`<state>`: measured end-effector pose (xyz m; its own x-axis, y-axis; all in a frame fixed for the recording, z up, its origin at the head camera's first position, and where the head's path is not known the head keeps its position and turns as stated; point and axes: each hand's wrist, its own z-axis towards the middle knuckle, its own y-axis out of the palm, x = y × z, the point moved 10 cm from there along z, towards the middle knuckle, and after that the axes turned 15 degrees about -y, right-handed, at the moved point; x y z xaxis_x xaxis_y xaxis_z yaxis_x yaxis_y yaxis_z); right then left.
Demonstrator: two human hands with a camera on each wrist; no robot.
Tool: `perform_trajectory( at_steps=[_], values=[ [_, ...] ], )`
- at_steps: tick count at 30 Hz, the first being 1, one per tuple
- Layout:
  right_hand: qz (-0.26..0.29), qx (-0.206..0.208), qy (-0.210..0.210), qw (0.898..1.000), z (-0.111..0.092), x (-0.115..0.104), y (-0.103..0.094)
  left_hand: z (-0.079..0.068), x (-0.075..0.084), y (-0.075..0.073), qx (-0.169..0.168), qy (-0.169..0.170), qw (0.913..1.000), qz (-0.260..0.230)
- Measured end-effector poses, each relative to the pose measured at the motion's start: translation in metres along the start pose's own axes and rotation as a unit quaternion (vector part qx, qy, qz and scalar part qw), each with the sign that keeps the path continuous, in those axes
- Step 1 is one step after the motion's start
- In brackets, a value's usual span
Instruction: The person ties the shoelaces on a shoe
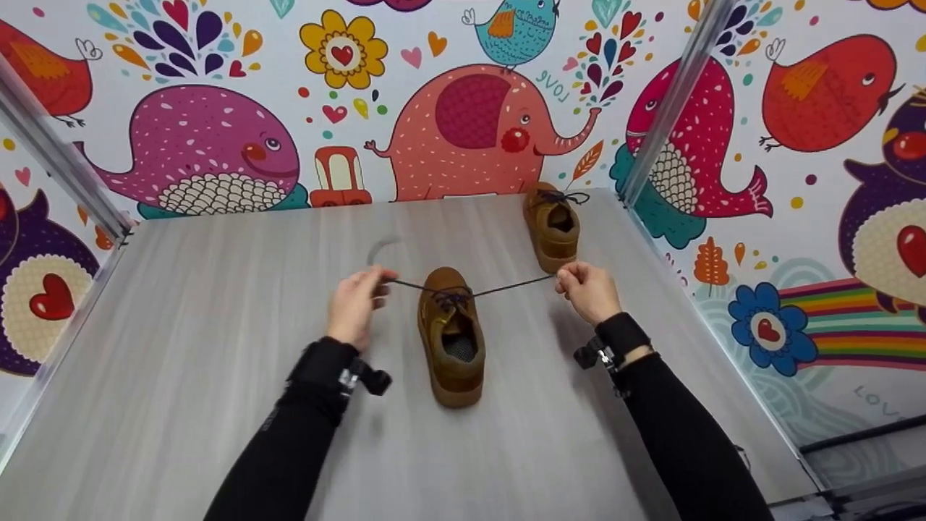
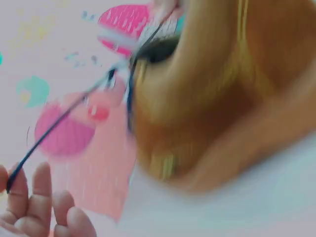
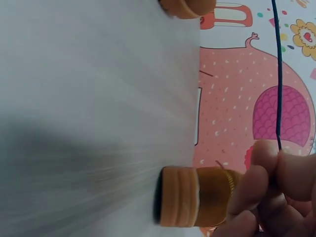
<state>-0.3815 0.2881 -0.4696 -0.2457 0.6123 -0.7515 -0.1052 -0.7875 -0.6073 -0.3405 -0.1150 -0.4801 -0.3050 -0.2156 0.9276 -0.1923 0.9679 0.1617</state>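
A brown shoe (image 1: 452,376) stands in the middle of the table with its toe toward the back wall. Dark laces cross at its tongue and stretch out to both sides. My left hand (image 1: 356,304) pinches one end of the shoelace (image 2: 54,123) left of the shoe; a loose tail blurs above it. To the right, my right hand (image 1: 589,289) pinches the other lace end (image 3: 279,98) between thumb and forefinger. Both lace lengths look taut and raised above the table. Neither hand touches the shoe itself.
A second brown shoe (image 1: 553,228) stands at the back right, its lace tied in a bow, just beyond my right hand. Printed wall panels (image 1: 463,130) enclose the table (image 1: 217,325) at the back and sides. Metal posts (image 1: 673,101) mark the corners.
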Motion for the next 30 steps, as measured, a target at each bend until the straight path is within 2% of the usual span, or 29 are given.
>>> perform_trajectory(
  at_steps=[3,5,8,12,14,17,22,26,28,30],
  values=[
    [-0.009,-0.031,0.008,0.999,-0.004,0.008,0.005,0.004,-0.012,-0.038,0.027,-0.027,0.9987,0.034],
    [-0.014,-0.044,0.009,0.999,-0.006,0.012,0.008,0.002,-0.023,-0.056,0.034,-0.043,0.9963,0.067],
    [-0.047,-0.055,0.006,0.997,-0.008,0.019,0.007,-0.005,-0.039,-0.076,0.039,-0.061,0.9923,0.101],
    [-0.105,-0.047,0.018,0.993,-0.012,0.033,-0.006,-0.016,-0.049,-0.093,0.059,-0.076,0.9874,0.125],
    [-0.118,-0.045,0.032,0.992,-0.014,0.042,-0.011,-0.017,-0.05,-0.095,0.065,-0.078,0.9847,0.141],
    [-0.106,-0.074,0.051,0.99,-0.018,0.051,-0.006,-0.017,-0.05,-0.094,0.068,-0.074,0.9747,0.2],
    [-0.083,-0.13,0.077,0.985,-0.024,0.059,0.007,-0.015,-0.046,-0.093,0.085,-0.052,0.9453,0.311],
    [-0.087,-0.111,0.055,0.988,-0.02,0.052,0.002,-0.012,-0.03,-0.088,0.115,0.009,0.9298,0.35],
    [-0.08,-0.096,0.028,0.992,-0.016,0.042,0.003,-0.012,-0.02,-0.077,0.119,0.056,0.9243,0.359],
    [-0.068,-0.089,-0.002,0.994,-0.014,0.027,0.009,-0.014,-0.011,-0.059,0.106,0.103,0.916,0.373]
  ],
)
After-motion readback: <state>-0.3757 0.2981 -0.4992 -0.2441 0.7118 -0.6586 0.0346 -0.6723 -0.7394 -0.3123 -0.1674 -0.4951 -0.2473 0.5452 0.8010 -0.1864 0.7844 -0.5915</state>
